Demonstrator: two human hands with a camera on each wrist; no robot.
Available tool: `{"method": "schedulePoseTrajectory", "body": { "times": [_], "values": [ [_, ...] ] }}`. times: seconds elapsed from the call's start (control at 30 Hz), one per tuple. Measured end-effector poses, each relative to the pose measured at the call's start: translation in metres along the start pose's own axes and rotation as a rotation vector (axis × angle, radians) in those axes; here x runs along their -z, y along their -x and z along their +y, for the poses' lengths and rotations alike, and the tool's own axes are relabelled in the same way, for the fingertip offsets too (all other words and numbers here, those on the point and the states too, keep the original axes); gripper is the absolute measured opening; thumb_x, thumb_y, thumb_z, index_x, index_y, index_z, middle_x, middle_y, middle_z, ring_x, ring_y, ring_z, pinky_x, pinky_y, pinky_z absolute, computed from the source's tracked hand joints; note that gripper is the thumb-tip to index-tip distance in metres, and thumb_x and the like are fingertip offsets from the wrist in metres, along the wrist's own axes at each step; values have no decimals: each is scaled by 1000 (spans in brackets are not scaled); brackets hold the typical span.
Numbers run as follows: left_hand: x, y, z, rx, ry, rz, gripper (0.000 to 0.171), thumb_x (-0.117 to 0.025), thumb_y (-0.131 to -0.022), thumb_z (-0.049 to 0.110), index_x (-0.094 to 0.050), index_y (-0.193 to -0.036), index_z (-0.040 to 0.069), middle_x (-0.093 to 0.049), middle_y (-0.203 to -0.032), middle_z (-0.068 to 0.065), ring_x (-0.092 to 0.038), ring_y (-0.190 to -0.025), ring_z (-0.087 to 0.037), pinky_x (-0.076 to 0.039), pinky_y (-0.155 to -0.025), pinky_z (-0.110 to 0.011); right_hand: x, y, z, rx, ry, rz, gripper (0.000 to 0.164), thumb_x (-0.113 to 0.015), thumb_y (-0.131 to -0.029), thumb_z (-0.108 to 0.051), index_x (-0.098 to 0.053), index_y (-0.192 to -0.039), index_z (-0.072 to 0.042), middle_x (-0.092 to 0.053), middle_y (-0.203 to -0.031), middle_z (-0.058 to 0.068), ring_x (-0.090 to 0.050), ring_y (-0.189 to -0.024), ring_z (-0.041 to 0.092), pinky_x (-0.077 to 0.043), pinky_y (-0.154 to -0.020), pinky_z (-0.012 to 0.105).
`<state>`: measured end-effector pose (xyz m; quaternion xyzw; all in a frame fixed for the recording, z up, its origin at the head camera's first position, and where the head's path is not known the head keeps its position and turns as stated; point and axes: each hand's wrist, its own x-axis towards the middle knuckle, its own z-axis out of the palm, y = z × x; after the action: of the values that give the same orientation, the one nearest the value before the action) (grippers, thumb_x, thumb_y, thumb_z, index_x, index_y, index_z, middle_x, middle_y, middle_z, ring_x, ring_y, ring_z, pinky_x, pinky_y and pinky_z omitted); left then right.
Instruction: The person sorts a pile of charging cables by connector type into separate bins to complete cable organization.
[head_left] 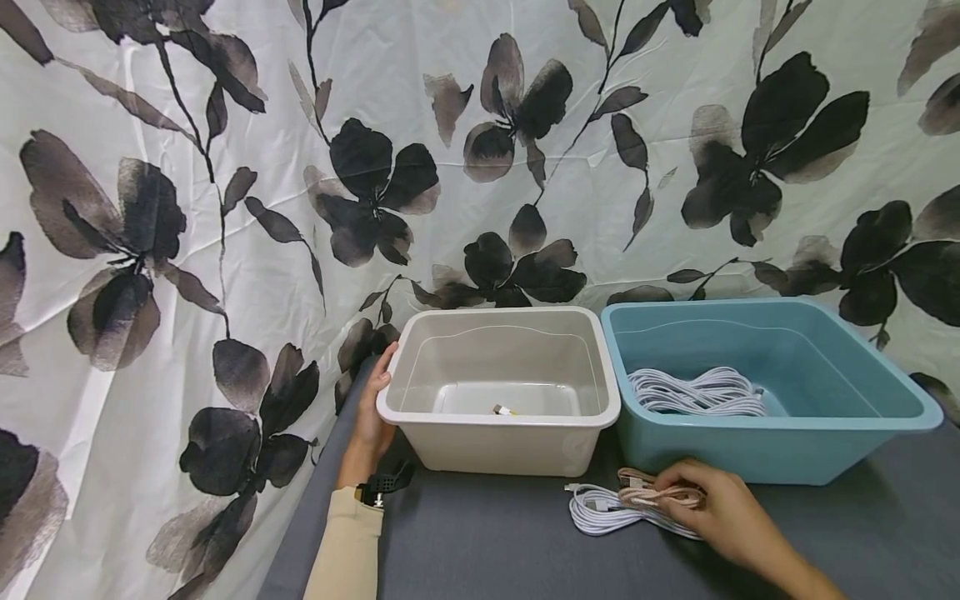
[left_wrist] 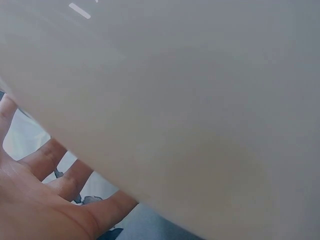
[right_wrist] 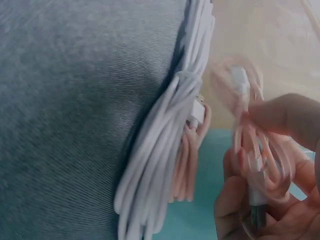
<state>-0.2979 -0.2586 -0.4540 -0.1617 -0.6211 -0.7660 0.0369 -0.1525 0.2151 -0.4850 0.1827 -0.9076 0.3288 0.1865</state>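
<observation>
My left hand (head_left: pixel 372 417) touches the outer left side of a beige plastic bin (head_left: pixel 495 446); in the left wrist view its fingers (left_wrist: pixel 75 177) extend against the bin wall. Between the thumb and fingers of my right hand (head_left: pixel 716 508), a coiled pink cable (right_wrist: pixel 245 130) with a white connector is pinched, just in front of the blue bin. Below it, a bundled white cable (head_left: pixel 600 514) lies on the grey surface. Another pink cable (right_wrist: pixel 185 167) shows beside that white bundle in the right wrist view.
The blue bin (head_left: pixel 765 450) stands right of the beige one, with coiled white cables (head_left: pixel 697 392) inside. Small connector ends (head_left: pixel 504 410) peek above the beige bin's front rim. A floral cloth (head_left: pixel 450 192) hangs behind, and grey fabric (head_left: pixel 480 542) covers the surface.
</observation>
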Motion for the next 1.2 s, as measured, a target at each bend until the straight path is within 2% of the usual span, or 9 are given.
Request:
{"method": "schedulePoseTrajectory", "body": {
  "times": [0.17, 0.37, 0.5, 0.87, 1.0, 1.2],
  "values": [
    [0, 1, 1, -3, -3, 7, 60, -30, -104, 31, -25, -163, 22, -26, -169, -2, -31, -149, -19, -34, -117, -41, 8, -2, -4, -82, -103, -98, 22, -85, -81, -16, -71, -86, -31, -71, -83, -12, -54, -72, -8, -44, -60, 22],
    [1, 0, 0, -4, -3, 5, 63, -29, -103, 29, -19, -164, 16, -25, -169, -5, -33, -147, -22, -34, -116, -44, 16, -5, -8, -110, -254, -181, 12, -79, -88, -15, -71, -89, -24, -71, -87, -12, -63, -79, -3, -51, -65, 24],
    [2, -1, -1, -6, 0, 7, 63, -28, -103, 28, -19, -164, 14, -25, -169, -7, -33, -146, -24, -34, -115, -45, 24, -9, -15, -113, -332, -216, 8, -77, -91, -16, -70, -92, -20, -71, -87, -9, -63, -75, 2, -50, -62, 25],
    [2, 2, -1, -2, -4, 14, 61, -28, -103, 28, -23, -163, 20, -27, -168, -3, -34, -146, -21, -34, -116, -45, 48, -25, -45, -110, -413, -243, 7, -74, -92, -12, -69, -96, -15, -69, -84, -4, -62, -70, 12, -50, -59, 29],
    [1, 2, -1, -4, 3, 13, 62, -29, -103, 28, -24, -163, 20, -26, -168, -4, -35, -145, -20, -34, -116, -44, 55, -30, -55, -69, -407, -236, 9, -74, -92, -11, -70, -97, -18, -70, -86, -4, -64, -73, 14, -50, -64, 29],
    [3, 1, -3, -7, 6, 4, 63, -29, -102, 27, -20, -164, 16, -23, -170, -7, -35, -145, -19, -34, -114, -41, 67, -41, -66, 41, -360, -216, 16, -73, -92, -6, -70, -95, -22, -69, -87, -7, -62, -73, 13, -48, -67, 28]
  ]
}}
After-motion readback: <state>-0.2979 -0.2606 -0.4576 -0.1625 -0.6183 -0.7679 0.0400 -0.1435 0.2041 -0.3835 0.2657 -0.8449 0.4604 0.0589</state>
